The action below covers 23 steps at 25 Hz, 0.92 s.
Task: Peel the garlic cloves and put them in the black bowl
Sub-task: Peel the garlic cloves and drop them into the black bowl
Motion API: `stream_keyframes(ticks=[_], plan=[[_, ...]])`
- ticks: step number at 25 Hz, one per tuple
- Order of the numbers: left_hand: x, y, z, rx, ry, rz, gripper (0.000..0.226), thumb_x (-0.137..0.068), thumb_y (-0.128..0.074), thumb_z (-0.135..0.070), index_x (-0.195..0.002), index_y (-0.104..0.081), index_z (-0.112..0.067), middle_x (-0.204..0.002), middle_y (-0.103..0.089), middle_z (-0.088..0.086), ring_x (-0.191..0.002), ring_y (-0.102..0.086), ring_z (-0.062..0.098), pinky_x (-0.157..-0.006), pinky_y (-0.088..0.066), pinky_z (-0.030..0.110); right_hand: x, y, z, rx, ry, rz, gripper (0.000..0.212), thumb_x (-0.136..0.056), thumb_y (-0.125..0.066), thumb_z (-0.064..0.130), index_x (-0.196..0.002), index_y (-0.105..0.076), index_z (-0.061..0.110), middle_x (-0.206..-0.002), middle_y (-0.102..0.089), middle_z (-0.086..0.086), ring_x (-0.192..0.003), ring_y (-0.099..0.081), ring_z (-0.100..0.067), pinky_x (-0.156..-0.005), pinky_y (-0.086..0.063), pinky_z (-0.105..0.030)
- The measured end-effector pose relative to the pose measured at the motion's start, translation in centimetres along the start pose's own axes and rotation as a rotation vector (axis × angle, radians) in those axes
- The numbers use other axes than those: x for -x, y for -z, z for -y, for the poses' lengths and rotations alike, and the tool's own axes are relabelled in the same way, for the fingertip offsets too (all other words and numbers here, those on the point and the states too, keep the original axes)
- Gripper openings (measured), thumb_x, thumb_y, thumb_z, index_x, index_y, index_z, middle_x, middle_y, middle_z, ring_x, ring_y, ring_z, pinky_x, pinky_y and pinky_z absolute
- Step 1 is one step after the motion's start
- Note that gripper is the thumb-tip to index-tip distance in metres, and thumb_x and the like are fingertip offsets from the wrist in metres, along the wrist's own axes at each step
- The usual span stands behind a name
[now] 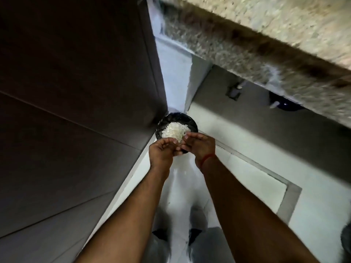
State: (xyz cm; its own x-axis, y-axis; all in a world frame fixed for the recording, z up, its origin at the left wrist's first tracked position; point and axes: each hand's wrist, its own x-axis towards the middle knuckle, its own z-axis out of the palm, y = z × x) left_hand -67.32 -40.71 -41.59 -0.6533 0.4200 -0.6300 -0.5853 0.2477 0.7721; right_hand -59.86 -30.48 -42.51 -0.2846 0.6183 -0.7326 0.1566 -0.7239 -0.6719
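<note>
A black bowl sits at the centre of the head view, above the pale floor. A heap of white flaky garlic skins or pieces fills it; single cloves cannot be made out. My left hand grips the bowl's near rim from the left with its fingers curled over the edge. My right hand grips the same rim from the right, fingertips at the heap. A red thread is tied round the right wrist. The hands hide the near part of the bowl.
A dark cabinet door fills the left side. A speckled stone counter edge runs across the upper right, with a dark blue object under it. My feet stand on the white floor below.
</note>
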Motion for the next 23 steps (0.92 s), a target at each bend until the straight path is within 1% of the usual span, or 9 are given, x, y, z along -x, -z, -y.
stream_keyframes(ticks=[6,10,13,15,17,18,20,22,23], plan=[[-10.5,0.3,9.4,-0.064,0.023,-0.127,0.009,-0.095,-0.057,0.014,-0.096,-0.065,0.016,-0.068,-0.065,0.015,-0.052,-0.063,0.024,-0.053,-0.058,0.03,-11.9,-0.2,-8.8,0.101,-0.001,-0.124,0.013,-0.083,-0.073,-0.012,-0.086,-0.075,0.001,-0.077,-0.073,-0.022,-0.063,-0.071,-0.028,-0.059,-0.062,-0.031],[-16.1,0.2,12.8,-0.089,0.069,-0.167,0.011,-0.095,-0.056,0.012,-0.093,-0.067,0.014,-0.061,-0.068,0.014,-0.051,-0.068,0.025,-0.053,-0.059,0.031,-17.2,-0.3,-12.6,0.168,-0.016,-0.1,0.019,-0.083,-0.071,-0.014,-0.08,-0.074,0.004,-0.076,-0.073,-0.019,-0.061,-0.072,-0.026,-0.06,-0.062,-0.033],[-19.3,0.3,14.1,-0.121,0.06,-0.188,0.007,-0.089,-0.06,0.015,-0.09,-0.067,0.016,-0.066,-0.068,0.017,-0.058,-0.07,0.029,-0.065,-0.065,0.044,-20.2,-0.8,-13.3,0.297,-0.004,-0.045,0.023,-0.085,-0.069,-0.013,-0.075,-0.072,0.007,-0.076,-0.072,-0.018,-0.054,-0.07,-0.02,-0.053,-0.059,-0.03],[-20.7,0.2,14.1,-0.133,0.037,-0.171,0.005,-0.086,-0.061,0.017,-0.086,-0.066,0.016,-0.071,-0.068,0.021,-0.063,-0.07,0.031,-0.067,-0.064,0.048,-21.7,-1.4,-12.5,0.372,0.033,-0.021,0.026,-0.085,-0.066,-0.014,-0.071,-0.071,0.007,-0.075,-0.071,-0.019,-0.056,-0.069,-0.024,-0.057,-0.062,-0.038],[-22.0,0.3,14.0,-0.185,0.026,-0.151,0.011,-0.085,-0.061,0.017,-0.081,-0.067,0.009,-0.073,-0.069,0.024,-0.065,-0.071,0.033,-0.063,-0.064,0.044,-22.6,-1.9,-11.6,0.447,0.07,-0.005,0.028,-0.086,-0.064,-0.013,-0.069,-0.07,0.008,-0.078,-0.073,-0.02,-0.063,-0.071,-0.03,-0.066,-0.064,-0.046],[-22.6,0.4,13.8,-0.198,0.023,-0.141,0.013,-0.085,-0.061,0.018,-0.08,-0.067,0.007,-0.073,-0.069,0.025,-0.063,-0.072,0.033,-0.06,-0.064,0.042,-23.0,-1.9,-11.2,0.482,0.091,-0.011,0.024,-0.086,-0.063,-0.012,-0.072,-0.07,0.006,-0.082,-0.074,-0.022,-0.065,-0.073,-0.031,-0.064,-0.064,-0.046],[-23.6,0.6,13.7,-0.213,0.012,-0.149,0.015,-0.084,-0.066,0.017,-0.075,-0.068,0.005,-0.073,-0.07,0.027,-0.061,-0.073,0.035,-0.06,-0.064,0.042,-23.5,-1.6,-10.7,0.54,0.151,-0.064,0.01,-0.086,-0.064,-0.011,-0.081,-0.069,-0.004,-0.08,-0.075,-0.02,-0.059,-0.073,-0.029,-0.05,-0.062,-0.041],[-23.9,0.3,13.4,-0.221,0.017,-0.135,0.016,-0.079,-0.076,0.014,-0.07,-0.067,0.004,-0.07,-0.071,0.027,-0.055,-0.071,0.031,-0.057,-0.063,0.04,-23.7,-1.2,-10.8,0.624,0.24,-0.087,0.004,-0.079,-0.071,-0.009,-0.077,-0.069,-0.006,-0.072,-0.075,-0.014,-0.054,-0.072,-0.023,-0.052,-0.062,-0.044],[-23.9,0.0,13.3,-0.223,0.029,-0.109,0.016,-0.078,-0.08,0.011,-0.072,-0.066,0.005,-0.065,-0.07,0.025,-0.049,-0.068,0.027,-0.051,-0.061,0.035,-23.7,-1.1,-10.8,0.691,0.3,-0.075,0.006,-0.075,-0.075,-0.007,-0.073,-0.071,-0.003,-0.067,-0.074,-0.008,-0.055,-0.072,-0.02,-0.057,-0.064,-0.043]])
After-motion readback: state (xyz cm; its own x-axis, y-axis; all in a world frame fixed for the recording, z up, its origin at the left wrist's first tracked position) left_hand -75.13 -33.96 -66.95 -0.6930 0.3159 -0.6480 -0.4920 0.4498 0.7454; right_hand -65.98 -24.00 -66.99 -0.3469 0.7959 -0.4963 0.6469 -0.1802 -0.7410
